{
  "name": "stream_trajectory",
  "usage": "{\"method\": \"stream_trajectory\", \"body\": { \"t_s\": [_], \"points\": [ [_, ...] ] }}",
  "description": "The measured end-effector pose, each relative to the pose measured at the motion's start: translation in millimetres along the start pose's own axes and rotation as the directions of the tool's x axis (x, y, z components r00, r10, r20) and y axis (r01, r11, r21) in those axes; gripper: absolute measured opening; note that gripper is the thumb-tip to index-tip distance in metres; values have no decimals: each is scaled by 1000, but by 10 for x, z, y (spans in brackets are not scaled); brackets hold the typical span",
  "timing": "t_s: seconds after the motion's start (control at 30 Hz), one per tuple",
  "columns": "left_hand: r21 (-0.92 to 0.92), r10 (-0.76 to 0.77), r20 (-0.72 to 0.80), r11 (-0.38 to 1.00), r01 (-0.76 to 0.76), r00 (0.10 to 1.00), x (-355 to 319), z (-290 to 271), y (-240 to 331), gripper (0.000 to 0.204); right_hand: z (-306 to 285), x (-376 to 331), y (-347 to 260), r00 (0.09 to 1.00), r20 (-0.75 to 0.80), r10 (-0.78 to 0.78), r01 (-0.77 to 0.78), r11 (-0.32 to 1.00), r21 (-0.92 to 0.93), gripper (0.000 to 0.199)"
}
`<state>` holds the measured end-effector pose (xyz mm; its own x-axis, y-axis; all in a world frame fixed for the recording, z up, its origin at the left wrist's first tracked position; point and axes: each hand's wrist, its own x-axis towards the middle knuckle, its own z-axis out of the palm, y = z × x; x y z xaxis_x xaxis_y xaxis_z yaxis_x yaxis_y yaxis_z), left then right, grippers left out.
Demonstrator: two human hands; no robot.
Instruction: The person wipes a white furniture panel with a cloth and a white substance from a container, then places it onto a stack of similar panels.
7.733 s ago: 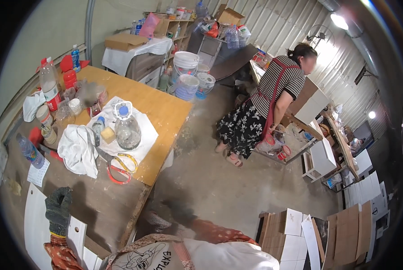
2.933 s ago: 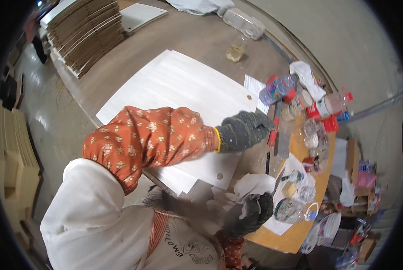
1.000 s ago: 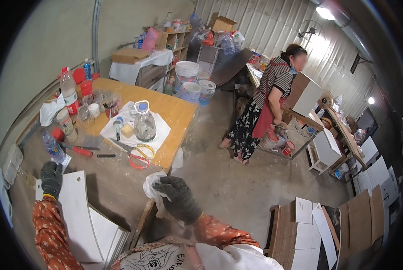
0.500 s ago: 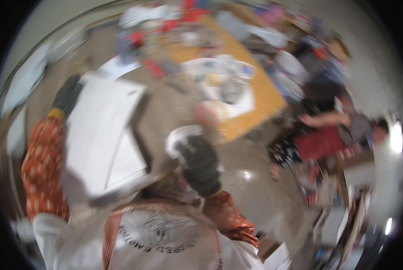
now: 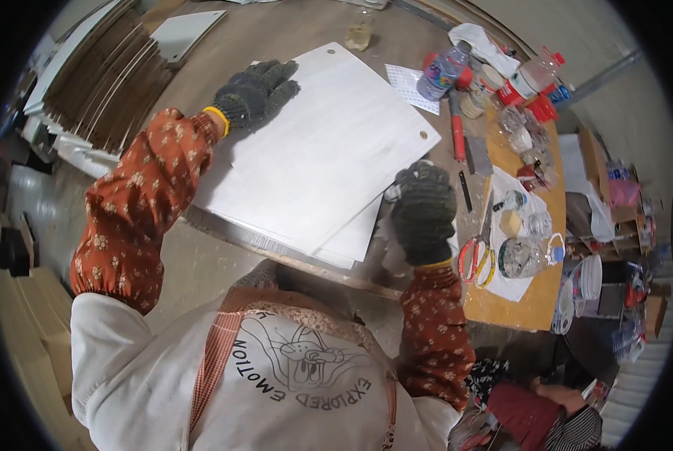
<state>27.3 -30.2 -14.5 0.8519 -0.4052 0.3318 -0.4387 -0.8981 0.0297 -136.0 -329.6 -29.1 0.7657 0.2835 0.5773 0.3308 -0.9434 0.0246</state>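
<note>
A stack of white flat panels with small holes near the corners lies on the brown table. My left hand, in a dark knit glove, rests flat with fingers spread on the top panel's far left corner. At the stack's right edge, my right hand, also in a dark glove, is closed over a white cloth. The cloth shows blurred beneath the hand.
Right of the panels lie a red-handled tool, scissors with red and yellow handles, plastic bottles, a glass jar and small pots. Brown boards are stacked upper left. Another person is at lower right.
My view has swung down from the room onto the table. My left hand has moved onto the top panel, and my right hand has brought the cloth to the stack's right edge.
</note>
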Motion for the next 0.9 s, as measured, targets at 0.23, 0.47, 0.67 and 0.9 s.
{"method": "stream_trajectory", "body": {
  "t_s": [0.23, 0.47, 0.67, 0.9],
  "points": [
    [77, 203, 140, 974, -215, 969, -814, -689, 305, 36, 461, 345, 705, 992, 119, 42, -27, 992, -123, 26],
    [22, 570, -37, 822, -569, 821, -989, -877, 342, 35, 239, 179, 977, 909, 233, 346, -417, 757, 503, 46],
    [-51, 680, -240, 704, -709, 693, -724, -795, 382, 39, -303, -779, 1056, 718, 1, 696, -600, 618, 509, 44],
    [-144, 658, -70, 737, -661, 749, -582, -458, 692, 44, -195, -655, 461, 880, -306, 362, -281, 918, 280, 29]
  ]
}}
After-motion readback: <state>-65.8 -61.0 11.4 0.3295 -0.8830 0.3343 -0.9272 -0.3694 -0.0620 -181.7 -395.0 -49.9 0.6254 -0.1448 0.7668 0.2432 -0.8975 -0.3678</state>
